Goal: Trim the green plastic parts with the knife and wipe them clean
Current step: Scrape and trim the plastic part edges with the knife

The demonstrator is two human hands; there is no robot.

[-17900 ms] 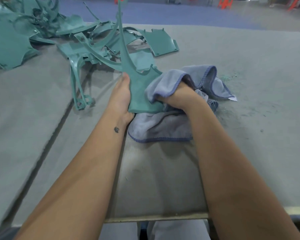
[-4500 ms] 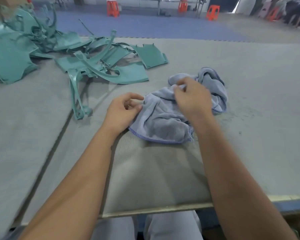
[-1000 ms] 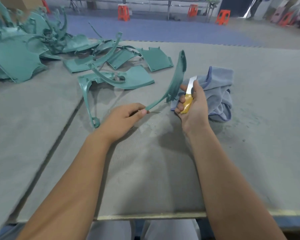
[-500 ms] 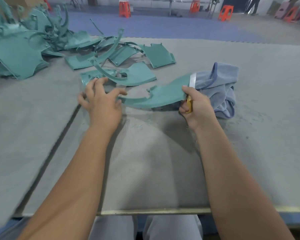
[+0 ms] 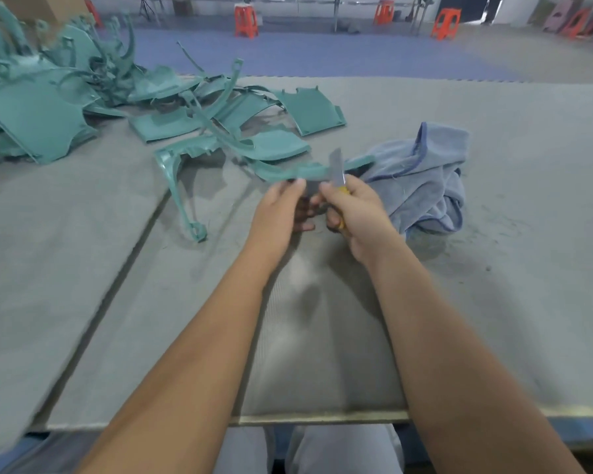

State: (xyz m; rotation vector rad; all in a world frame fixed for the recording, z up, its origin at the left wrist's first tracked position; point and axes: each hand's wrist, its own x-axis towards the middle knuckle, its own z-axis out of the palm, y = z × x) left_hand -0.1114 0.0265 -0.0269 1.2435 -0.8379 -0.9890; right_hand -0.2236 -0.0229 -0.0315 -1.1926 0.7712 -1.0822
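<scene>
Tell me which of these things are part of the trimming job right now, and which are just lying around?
In use:
- left hand holding the green part
- right hand gripping the knife, blade against that part

Lying about:
- blue cloth, beside the hands
- pile of green parts
- orange stools, on the floor behind

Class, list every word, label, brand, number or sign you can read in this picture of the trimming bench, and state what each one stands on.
None: no readable text appears anywhere.
The knife in the right hand shows no legible marking.
The green part held by the left hand, the blue cloth and the orange stools show no print.
</scene>
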